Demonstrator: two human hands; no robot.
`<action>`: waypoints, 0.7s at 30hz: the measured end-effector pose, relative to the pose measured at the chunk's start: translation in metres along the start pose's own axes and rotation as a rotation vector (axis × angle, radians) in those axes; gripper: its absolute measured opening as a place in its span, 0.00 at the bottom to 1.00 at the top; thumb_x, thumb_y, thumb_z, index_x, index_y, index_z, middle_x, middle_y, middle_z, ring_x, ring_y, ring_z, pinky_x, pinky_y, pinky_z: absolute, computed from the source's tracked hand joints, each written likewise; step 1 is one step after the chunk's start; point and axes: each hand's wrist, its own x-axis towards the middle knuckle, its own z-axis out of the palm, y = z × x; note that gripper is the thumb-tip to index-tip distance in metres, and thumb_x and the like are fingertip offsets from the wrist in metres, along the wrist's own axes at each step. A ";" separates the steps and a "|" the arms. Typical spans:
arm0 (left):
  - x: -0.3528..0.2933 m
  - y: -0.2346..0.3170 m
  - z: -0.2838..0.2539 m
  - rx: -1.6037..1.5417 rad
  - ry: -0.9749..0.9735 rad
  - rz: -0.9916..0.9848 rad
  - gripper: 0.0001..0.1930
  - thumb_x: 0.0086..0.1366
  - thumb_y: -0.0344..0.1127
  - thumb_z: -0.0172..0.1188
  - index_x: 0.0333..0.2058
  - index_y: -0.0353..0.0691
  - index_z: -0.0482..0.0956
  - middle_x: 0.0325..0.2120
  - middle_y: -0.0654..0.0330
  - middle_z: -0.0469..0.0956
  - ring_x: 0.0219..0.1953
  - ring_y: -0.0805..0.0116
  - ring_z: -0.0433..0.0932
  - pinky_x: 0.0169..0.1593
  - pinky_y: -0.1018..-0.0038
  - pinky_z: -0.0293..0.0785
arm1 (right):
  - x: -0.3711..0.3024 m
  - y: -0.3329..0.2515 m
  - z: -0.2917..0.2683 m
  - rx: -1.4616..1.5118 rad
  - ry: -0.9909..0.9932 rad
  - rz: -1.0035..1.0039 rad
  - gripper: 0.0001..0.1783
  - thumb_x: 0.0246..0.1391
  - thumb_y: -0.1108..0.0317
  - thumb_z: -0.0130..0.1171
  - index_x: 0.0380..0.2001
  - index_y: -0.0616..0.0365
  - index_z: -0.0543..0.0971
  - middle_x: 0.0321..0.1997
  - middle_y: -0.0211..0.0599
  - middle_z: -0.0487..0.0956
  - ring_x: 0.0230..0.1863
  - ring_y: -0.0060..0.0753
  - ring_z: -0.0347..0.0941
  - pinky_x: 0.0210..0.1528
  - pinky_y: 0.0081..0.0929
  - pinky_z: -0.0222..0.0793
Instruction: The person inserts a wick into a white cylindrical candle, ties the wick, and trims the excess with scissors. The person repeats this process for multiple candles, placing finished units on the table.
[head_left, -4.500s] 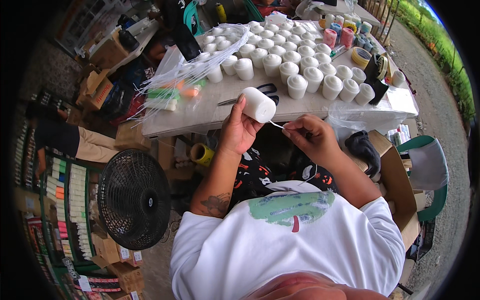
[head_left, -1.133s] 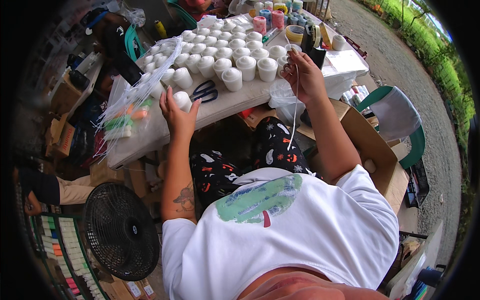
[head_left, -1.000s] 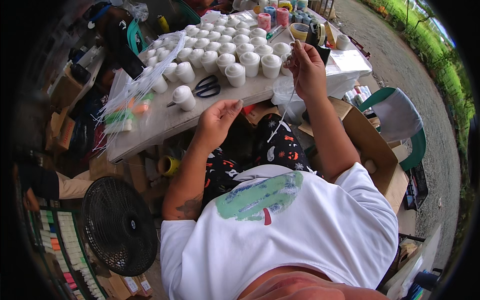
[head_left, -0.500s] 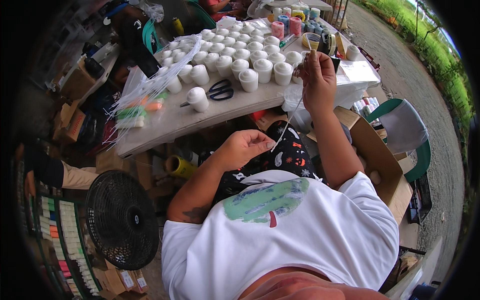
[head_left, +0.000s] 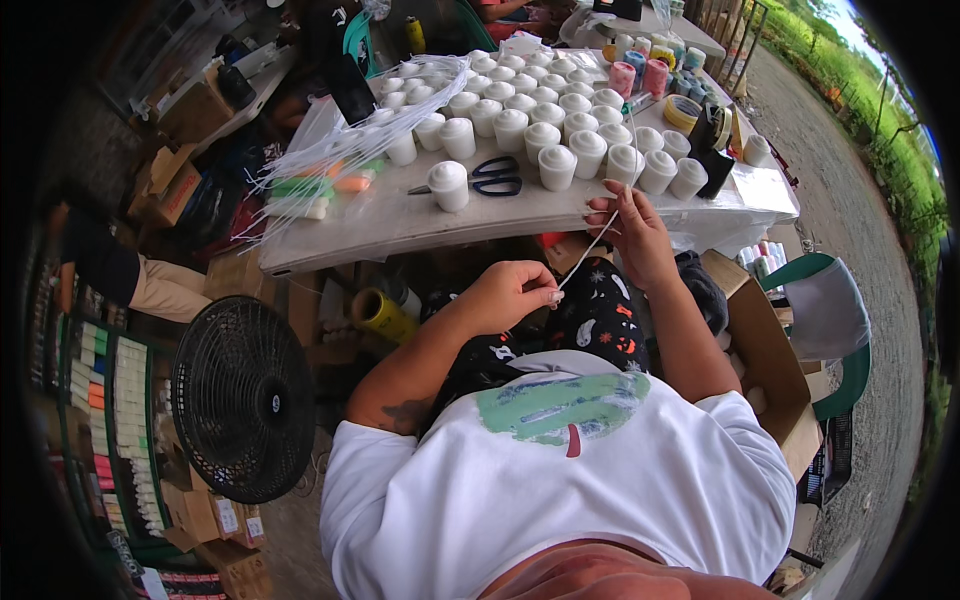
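Observation:
A thin white candle wick [head_left: 592, 246] stretches between my hands above my lap. My left hand [head_left: 505, 296] pinches its lower end between thumb and fingertips. Higher up and to the right, my right hand [head_left: 640, 240] has the wick between thumb and index finger, its other fingers loosely curled; the strand's top runs on past it toward the table. Rows of white candles [head_left: 557, 168] with domed tops stand on the table [head_left: 400, 236]. Dark-handled scissors [head_left: 496, 177] lie beside a single candle [head_left: 448, 187] near the front edge. A loose bundle of wicks [head_left: 345, 152] is spread at the left.
A black tape dispenser [head_left: 712, 150] and a yellow tape roll [head_left: 683, 112] sit at the table's right, near coloured candles [head_left: 655, 77]. A black fan [head_left: 244, 399] stands at my left. An open cardboard box [head_left: 768, 345] and a green chair [head_left: 842, 375] are at my right.
My right hand has come down from high over the table to its front edge, nearer my left hand. The left hand keeps its pinch on the wick. The view has shifted slightly.

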 end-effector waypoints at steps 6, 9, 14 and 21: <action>-0.011 0.000 -0.009 0.146 0.127 0.112 0.06 0.61 0.30 0.59 0.33 0.33 0.78 0.27 0.61 0.78 0.30 0.79 0.73 0.36 0.79 0.70 | -0.025 0.015 -0.005 0.079 -0.264 0.105 0.21 0.62 0.62 0.51 0.55 0.58 0.67 0.43 0.35 0.77 0.38 0.23 0.75 0.43 0.24 0.71; -0.009 -0.006 -0.007 0.133 0.207 0.179 0.07 0.60 0.32 0.61 0.32 0.34 0.78 0.23 0.59 0.77 0.25 0.77 0.71 0.32 0.78 0.68 | -0.025 0.005 0.001 0.013 -0.297 0.060 0.17 0.62 0.62 0.52 0.50 0.60 0.72 0.42 0.35 0.78 0.37 0.22 0.75 0.41 0.22 0.71; -0.012 0.006 -0.010 0.047 0.219 0.019 0.05 0.61 0.28 0.60 0.34 0.33 0.78 0.29 0.63 0.80 0.32 0.79 0.76 0.37 0.82 0.72 | -0.030 -0.005 0.001 -0.142 -0.364 -0.031 0.12 0.59 0.67 0.55 0.43 0.63 0.76 0.38 0.35 0.79 0.35 0.22 0.76 0.40 0.21 0.72; -0.015 0.006 -0.018 0.035 0.257 0.253 0.06 0.60 0.32 0.62 0.32 0.35 0.78 0.26 0.63 0.79 0.28 0.78 0.74 0.33 0.78 0.71 | -0.043 -0.005 0.008 -0.042 -0.414 -0.047 0.12 0.58 0.70 0.56 0.44 0.65 0.76 0.39 0.36 0.80 0.39 0.26 0.77 0.45 0.23 0.73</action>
